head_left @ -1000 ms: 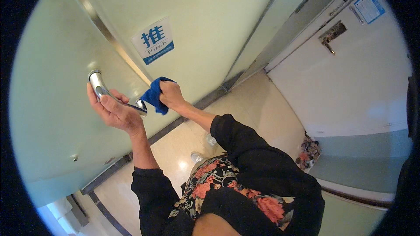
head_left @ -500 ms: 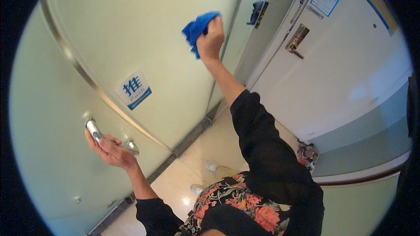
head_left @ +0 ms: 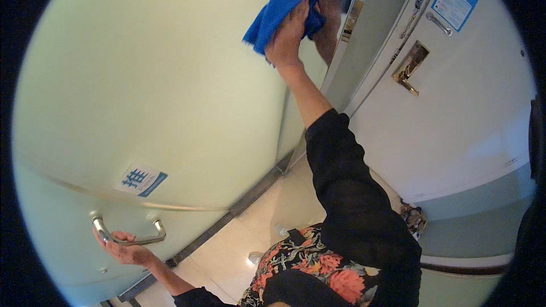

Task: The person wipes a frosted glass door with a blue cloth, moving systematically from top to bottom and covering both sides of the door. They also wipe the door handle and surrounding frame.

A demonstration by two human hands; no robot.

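My left hand (head_left: pixel 126 250) is wrapped round the silver bar of a D-shaped pull handle (head_left: pixel 160 231) on a frosted, pale green glass door. Up high, my right hand (head_left: pixel 287 40) presses a bunched blue cloth (head_left: pixel 287 1) near the right edge of a frosted glass panel (head_left: pixel 153 74). Part of the cloth hangs left of my fingers. A shiny, mirror-like strip beside it shows a reflection of the hand and cloth (head_left: pixel 328 25). My right arm is stretched far up; the left one is low.
A blue-and-white sign (head_left: pixel 142 179) sticks to the glass above the pull handle. To the right stands a white door (head_left: pixel 432 142) with a brass lever handle (head_left: pixel 410 69), a door chain (head_left: pixel 412 21) and a blue-edged notice (head_left: pixel 454 2). Dark skirting (head_left: pixel 245 198) borders the tiled floor (head_left: pixel 224 250).
My right hand has moved up with the blue cloth, which now looks more spread out. The glass door and its handle have shifted lower left in view, my left hand still on the handle.
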